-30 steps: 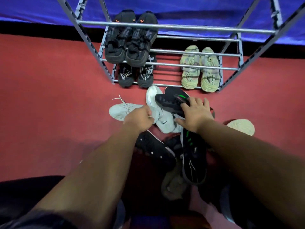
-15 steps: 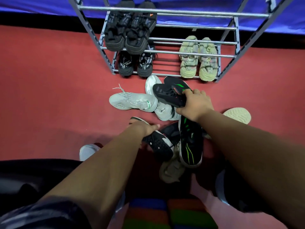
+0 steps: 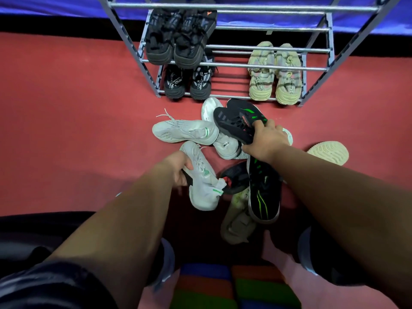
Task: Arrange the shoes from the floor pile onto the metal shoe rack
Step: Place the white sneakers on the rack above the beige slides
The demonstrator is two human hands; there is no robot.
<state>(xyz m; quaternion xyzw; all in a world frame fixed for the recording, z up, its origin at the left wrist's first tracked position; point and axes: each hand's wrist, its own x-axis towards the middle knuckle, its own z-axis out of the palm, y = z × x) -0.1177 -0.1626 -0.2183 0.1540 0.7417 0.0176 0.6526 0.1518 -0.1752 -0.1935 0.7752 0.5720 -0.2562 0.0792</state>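
Two hands are each closed on a shoe. The left hand (image 3: 178, 167) curls its fingers around the side of a white sneaker (image 3: 201, 178), gripping it just above the red floor (image 3: 66, 130). The right hand (image 3: 264, 139) pinches the heel of a black sneaker with green stripes (image 3: 237, 121), thumb on one side, fingers on the other. Around them the pile holds two more white sneakers (image 3: 185, 130), a second black-and-green sneaker (image 3: 264, 192), one dark shoe with red inside (image 3: 234, 178), one beige shoe (image 3: 237, 221), and one pale upturned sole (image 3: 328, 152). Beyond, the metal rack (image 3: 245, 68) carries three pairs: black pairs on two levels at left, a yellowish pair (image 3: 275, 79) at right.
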